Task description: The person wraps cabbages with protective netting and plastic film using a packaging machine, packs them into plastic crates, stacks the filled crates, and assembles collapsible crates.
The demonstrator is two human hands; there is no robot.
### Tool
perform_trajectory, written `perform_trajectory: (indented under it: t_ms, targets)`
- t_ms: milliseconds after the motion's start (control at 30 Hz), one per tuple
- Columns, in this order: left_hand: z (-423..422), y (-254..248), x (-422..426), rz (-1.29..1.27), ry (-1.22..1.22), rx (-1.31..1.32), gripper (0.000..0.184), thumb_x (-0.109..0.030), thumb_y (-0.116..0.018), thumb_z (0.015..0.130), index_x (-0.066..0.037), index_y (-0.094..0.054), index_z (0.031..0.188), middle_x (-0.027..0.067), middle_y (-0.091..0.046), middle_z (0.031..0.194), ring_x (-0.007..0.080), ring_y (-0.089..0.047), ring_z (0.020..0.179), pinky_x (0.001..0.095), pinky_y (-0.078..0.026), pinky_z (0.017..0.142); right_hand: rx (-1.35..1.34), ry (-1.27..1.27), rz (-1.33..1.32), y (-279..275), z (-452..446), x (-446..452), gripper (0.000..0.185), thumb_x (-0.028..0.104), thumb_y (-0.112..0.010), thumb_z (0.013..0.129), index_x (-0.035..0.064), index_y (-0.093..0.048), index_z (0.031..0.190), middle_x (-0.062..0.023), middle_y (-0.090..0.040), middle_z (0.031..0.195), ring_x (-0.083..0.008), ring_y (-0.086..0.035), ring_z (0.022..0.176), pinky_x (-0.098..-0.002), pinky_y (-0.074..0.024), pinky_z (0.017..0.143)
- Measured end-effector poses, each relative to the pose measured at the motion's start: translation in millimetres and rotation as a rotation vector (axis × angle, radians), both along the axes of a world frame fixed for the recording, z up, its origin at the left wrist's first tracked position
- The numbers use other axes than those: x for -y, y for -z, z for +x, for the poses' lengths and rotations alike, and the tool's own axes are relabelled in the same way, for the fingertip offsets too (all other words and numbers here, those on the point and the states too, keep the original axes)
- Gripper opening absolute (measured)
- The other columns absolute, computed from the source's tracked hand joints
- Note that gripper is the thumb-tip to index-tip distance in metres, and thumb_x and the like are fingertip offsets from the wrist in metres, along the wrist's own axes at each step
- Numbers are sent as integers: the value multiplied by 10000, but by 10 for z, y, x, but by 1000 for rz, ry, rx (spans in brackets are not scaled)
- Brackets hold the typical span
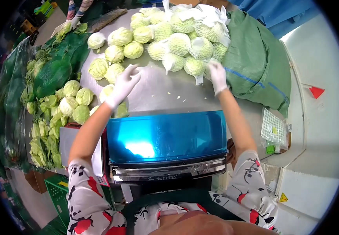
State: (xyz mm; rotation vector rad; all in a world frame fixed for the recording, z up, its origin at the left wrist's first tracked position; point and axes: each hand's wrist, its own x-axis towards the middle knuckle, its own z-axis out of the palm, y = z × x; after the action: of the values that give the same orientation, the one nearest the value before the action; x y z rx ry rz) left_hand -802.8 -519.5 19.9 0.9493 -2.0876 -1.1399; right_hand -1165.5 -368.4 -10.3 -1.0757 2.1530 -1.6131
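My left hand (125,84), in a white glove, is over the metal table beside the loose cabbages (114,73), its thumb and fingers apart and nothing between them. White-gloved too, my right hand (217,76) is at the right end of the cabbages in white foam nets (193,65), close to the green sack (255,58). Its fingers point down and bend together; whether they hold a net is too small to tell. Between my forearms lies a machine with a shiny blue top (165,137).
More cabbages (68,105) and loose leaves (40,145) lie at the left by a green net (60,70). A co-worker's gloved hands (73,22) handle leaves at the upper left. White foam nets (273,127) are stacked at the right. A green crate (56,196) stands lower left.
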Motion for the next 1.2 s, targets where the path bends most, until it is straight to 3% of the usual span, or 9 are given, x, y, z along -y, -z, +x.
perform_trajectory:
  t_ms: [233, 367, 500, 600, 700, 800, 933, 1033, 1200]
  targets:
    - [-2269, -215, 537, -600, 239, 153, 495, -366, -589, 901, -57, -584, 1288, 195, -637, 1209, 354, -524, 1225, 457, -409, 1025, 117, 264, 436, -171, -690, 1125, 818, 575, -613, 798, -97, -561, 1262, -299, -599, 1251, -403, -565, 1199, -400, -428, 1013]
    - [-2897, 36, 781, -616, 258, 484, 657, -515, -544, 884, -24, -546, 1320, 196, -602, 1296, 370, -389, 1365, 566, -281, 1100, 293, 165, 216, 220, -806, 1330, 1013, 593, -673, 768, -103, -354, 1430, -312, -442, 1424, -394, -492, 1289, -398, -421, 1035]
    - [-2779, 259, 352, -727, 199, 429, 770, -576, -550, 860, 17, -496, 1349, 187, -567, 1357, 373, -312, 1426, 629, -137, 1139, 412, 64, 34, 80, -532, 943, 909, 517, -715, 795, -77, -390, 1400, -249, -492, 1376, -334, -554, 1200, -390, -452, 990]
    - [-2331, 134, 159, -518, 256, 239, 774, -528, -628, 862, 22, -450, 1377, 221, -543, 1355, 373, -435, 1335, 567, -273, 1131, 450, -31, -56, 208, -425, 625, 782, 456, -713, 829, -38, -437, 1367, -197, -527, 1333, -273, -583, 1142, -371, -476, 943]
    - [-2014, 57, -135, 217, 11, -26, 786, -479, -726, 820, 38, -467, 1352, 218, -582, 1292, 300, -566, 1207, 416, -442, 1022, 857, -132, -70, -224, -41, 279, 557, 421, -656, 885, 40, -562, 1280, -115, -599, 1245, -198, -598, 1099, -326, -495, 883]
    - [-1888, 287, -143, 822, 50, -251, 815, -474, -777, 793, 14, -465, 1367, 205, -594, 1255, 245, -614, 1117, 307, -513, 899, 859, -253, 92, -216, 172, 318, 483, 436, -620, 907, 50, -638, 1197, -96, -630, 1202, -174, -596, 1096, -317, -501, 867]
    - [-1167, 367, -154, 1163, 339, -401, 595, -386, -584, 974, -17, -417, 1410, 127, -524, 1383, 237, -567, 1202, 375, -465, 1027, 228, -476, 479, -390, 722, 357, 455, 398, -621, 926, 18, -670, 1172, -107, -677, 1110, -178, -642, 977, -317, -524, 824]
    - [-293, 186, -201, 1191, 234, -514, 524, -306, -535, 991, -32, -416, 1421, 117, -524, 1396, 239, -542, 1248, 405, -421, 1076, 400, -737, 271, -726, 1054, 285, 463, 378, -647, 916, -4, -662, 1178, -109, -691, 1078, -179, -656, 930, -316, -532, 793]
    - [1532, -72, -461, 1027, -97, -691, 579, -309, -541, 967, -16, -393, 1444, 137, -502, 1429, 263, -503, 1300, 421, -390, 1102, 338, -630, 147, -777, 1150, 451, 383, 290, -567, 982, -1, -638, 1221, -82, -674, 1113, -117, -643, 968, -258, -524, 815]
